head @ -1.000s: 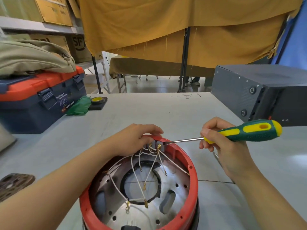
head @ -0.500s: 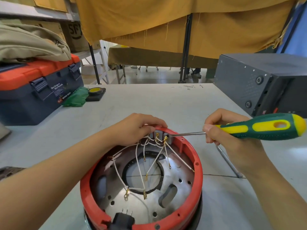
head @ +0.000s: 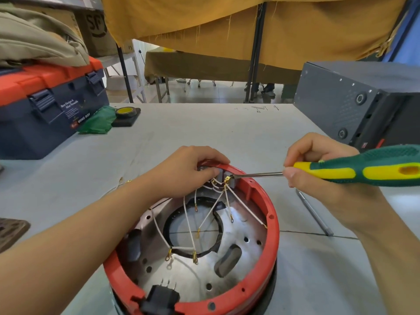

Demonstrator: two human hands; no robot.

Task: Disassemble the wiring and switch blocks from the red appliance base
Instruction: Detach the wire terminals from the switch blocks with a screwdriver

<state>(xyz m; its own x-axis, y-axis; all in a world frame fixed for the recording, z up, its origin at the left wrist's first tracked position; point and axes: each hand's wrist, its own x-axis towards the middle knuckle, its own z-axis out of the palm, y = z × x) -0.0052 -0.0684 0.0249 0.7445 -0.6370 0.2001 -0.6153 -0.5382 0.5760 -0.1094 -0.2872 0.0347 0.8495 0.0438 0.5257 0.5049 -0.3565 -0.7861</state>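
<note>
Two hands at the far rim of the red base [head: 271, 228] on the grey table [head: 204, 133]: left hand [head: 181, 171] pinching the switch blocks [head: 223, 177], right hand [head: 318, 176] curled round screwdriver [head: 341, 172], tip against brass terminal with white wires [head: 227, 201].

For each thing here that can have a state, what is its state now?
Toolbox: lid closed.
Red appliance base: open, inside exposed.
White wires: several ends loose, others joined at the switch block.
Screwdriver: held, tip at the switch block.
Left hand: gripping the rim by the block.
Right hand: gripping the screwdriver.
</note>
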